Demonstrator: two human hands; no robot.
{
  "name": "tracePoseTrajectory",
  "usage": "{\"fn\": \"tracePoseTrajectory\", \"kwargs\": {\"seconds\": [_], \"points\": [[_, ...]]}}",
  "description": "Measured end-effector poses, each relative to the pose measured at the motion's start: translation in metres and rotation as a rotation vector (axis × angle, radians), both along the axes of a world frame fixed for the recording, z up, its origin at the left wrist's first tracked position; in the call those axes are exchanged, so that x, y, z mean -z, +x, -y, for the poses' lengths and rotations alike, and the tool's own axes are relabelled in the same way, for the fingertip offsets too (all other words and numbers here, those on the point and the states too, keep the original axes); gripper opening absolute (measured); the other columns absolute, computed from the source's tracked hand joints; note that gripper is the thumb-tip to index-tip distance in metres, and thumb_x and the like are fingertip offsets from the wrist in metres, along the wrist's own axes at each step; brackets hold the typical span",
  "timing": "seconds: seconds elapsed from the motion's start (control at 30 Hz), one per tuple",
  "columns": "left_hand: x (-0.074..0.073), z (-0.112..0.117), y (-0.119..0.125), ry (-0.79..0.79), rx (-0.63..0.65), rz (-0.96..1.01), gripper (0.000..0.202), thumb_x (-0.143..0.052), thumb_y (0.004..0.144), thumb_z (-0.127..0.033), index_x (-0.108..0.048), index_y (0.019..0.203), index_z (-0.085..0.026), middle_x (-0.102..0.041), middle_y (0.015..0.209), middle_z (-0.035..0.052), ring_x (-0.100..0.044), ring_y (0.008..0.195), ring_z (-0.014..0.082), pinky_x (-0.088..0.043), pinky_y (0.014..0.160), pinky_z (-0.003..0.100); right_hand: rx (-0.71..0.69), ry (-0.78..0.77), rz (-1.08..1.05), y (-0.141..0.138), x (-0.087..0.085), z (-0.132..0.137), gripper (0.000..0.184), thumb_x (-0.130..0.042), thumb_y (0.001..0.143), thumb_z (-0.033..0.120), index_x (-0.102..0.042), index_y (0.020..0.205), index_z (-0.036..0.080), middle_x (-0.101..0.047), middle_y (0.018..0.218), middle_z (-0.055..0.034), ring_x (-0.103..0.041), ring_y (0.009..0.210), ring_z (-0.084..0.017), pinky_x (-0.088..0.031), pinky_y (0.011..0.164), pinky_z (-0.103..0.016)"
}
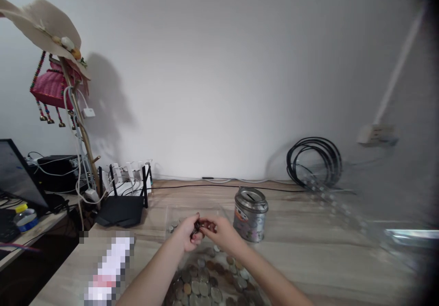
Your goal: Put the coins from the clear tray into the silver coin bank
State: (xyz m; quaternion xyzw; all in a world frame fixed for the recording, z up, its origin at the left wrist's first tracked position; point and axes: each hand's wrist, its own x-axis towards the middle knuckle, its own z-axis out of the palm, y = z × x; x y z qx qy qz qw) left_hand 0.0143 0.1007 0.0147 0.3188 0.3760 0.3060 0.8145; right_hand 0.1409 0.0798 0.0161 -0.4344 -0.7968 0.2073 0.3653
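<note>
My left hand (pixel 189 233) is closed around a small dark object (pixel 196 228), whose kind I cannot make out. The fingers of my right hand (pixel 216 229) are bent and meet the left hand at that object; whatever they pinch is hidden. Many silver and copper-coloured coins (pixel 203 289) lie below my forearms. Some more coins (pixel 173 227) are in a clear plastic tray (pixel 194 208) just behind my hands. Close to the right hand stands a round metal coin tin (pixel 250 214), upright, with a slot in its lid.
A black router (pixel 120 210) stands at left on the wooden table (pixel 308 251), with a blurred-out strip (pixel 111 269) in front. A coiled black cable (pixel 313 162) leans on the wall. Farther left are a monitor (pixel 20 173), a bottle (pixel 25 218) and a hat (pixel 44 27) on a stand.
</note>
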Motion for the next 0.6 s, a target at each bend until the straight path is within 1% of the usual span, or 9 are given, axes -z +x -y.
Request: {"fn": "tracePoseTrajectory", "kwargs": {"seconds": [0.07,0.1,0.2,0.27,0.33,0.37,0.43,0.5,0.6], "points": [[0.0,0.0,-0.001,0.002,0.078,-0.003,0.042,-0.025,0.083,-0.043,-0.045,0.059,-0.015,-0.028,0.034,-0.0072,-0.013,0.025,0.0017,-0.001,0.032,0.015,-0.024,-0.036,-0.014,0.002,-0.001,0.0,0.019,-0.051,0.068,0.024,-0.062,0.081,0.018,-0.059,0.063,-0.0006,-0.047,0.055,-0.011,-0.035,0.052,-0.021],[-0.001,0.001,-0.001,0.003,0.108,-0.004,0.043,-0.024,0.082,-0.045,-0.044,0.059,-0.015,-0.026,0.033,-0.0074,-0.013,0.024,0.002,0.0,0.032,0.015,-0.027,-0.031,-0.011,0.002,-0.002,0.001,0.018,-0.051,0.068,0.024,-0.062,0.079,0.017,-0.059,0.062,-0.0004,-0.047,0.055,-0.011,-0.035,0.052,-0.021],[-0.004,0.002,-0.001,0.001,0.171,-0.018,0.045,-0.024,0.081,-0.048,-0.044,0.058,-0.016,-0.023,0.032,-0.0075,-0.012,0.025,0.0028,0.0,0.032,0.016,0.01,0.072,0.025,0.005,-0.008,0.005,0.016,-0.046,0.071,0.024,-0.061,0.072,0.018,-0.057,0.063,-0.0003,-0.048,0.057,-0.011,-0.034,0.054,-0.022],[-0.007,0.003,-0.001,0.017,0.197,-0.014,0.042,-0.027,0.08,-0.046,-0.047,0.061,-0.015,-0.033,0.035,-0.0055,-0.013,0.026,0.0024,0.0,0.033,0.016,0.077,0.169,0.041,0.012,-0.013,0.006,0.02,-0.042,0.075,0.025,-0.061,0.071,0.019,-0.057,0.066,-0.0015,-0.048,0.061,-0.012,-0.035,0.057,-0.023],[-0.01,0.004,-0.001,0.04,0.204,-0.012,0.036,-0.03,0.08,-0.04,-0.049,0.066,-0.014,-0.046,0.044,-0.0016,-0.014,0.027,0.0015,0.0,0.033,0.016,0.17,0.25,0.02,0.021,-0.019,0.004,0.023,-0.039,0.077,0.028,-0.06,0.074,0.019,-0.057,0.071,-0.0031,-0.048,0.064,-0.013,-0.035,0.06,-0.024],[-0.011,0.005,-0.001,0.048,0.195,-0.013,0.034,-0.03,0.08,-0.038,-0.05,0.067,-0.013,-0.05,0.049,0.0001,-0.014,0.028,0.0012,0.0,0.033,0.016,0.217,0.281,-0.003,0.027,-0.021,0.002,0.024,-0.038,0.078,0.029,-0.06,0.076,0.019,-0.058,0.072,-0.0037,-0.048,0.065,-0.013,-0.036,0.061,-0.024],[-0.011,0.005,-0.002,0.057,0.171,-0.016,0.033,-0.029,0.08,-0.036,-0.049,0.067,-0.013,-0.051,0.052,0.001,-0.015,0.029,0.0011,0.0,0.034,0.016,0.279,0.313,-0.04,0.035,-0.022,-0.002,0.024,-0.039,0.078,0.03,-0.059,0.075,0.018,-0.057,0.069,-0.0039,-0.048,0.064,-0.013,-0.036,0.062,-0.025],[-0.01,0.005,-0.003,0.067,0.176,-0.008,0.035,-0.03,0.079,-0.04,-0.049,0.067,-0.014,-0.049,0.051,-0.0003,-0.014,0.029,0.0012,0.001,0.034,0.016,0.264,0.278,-0.03,0.036,-0.021,-0.005,0.022,-0.042,0.076,0.031,-0.059,0.072,0.018,-0.057,0.065,-0.003,-0.048,0.061,-0.013,-0.036,0.06,-0.024],[-0.008,0.004,-0.004,0.064,0.255,0.002,0.037,-0.032,0.078,-0.046,-0.047,0.066,-0.015,-0.045,0.05,-0.002,-0.012,0.029,0.0011,0.001,0.034,0.017,0.145,0.179,0.017,0.027,-0.018,-0.005,0.02,-0.045,0.074,0.03,-0.06,0.068,0.018,-0.057,0.063,-0.0022,-0.048,0.059,-0.013,-0.036,0.057,-0.023]]}}
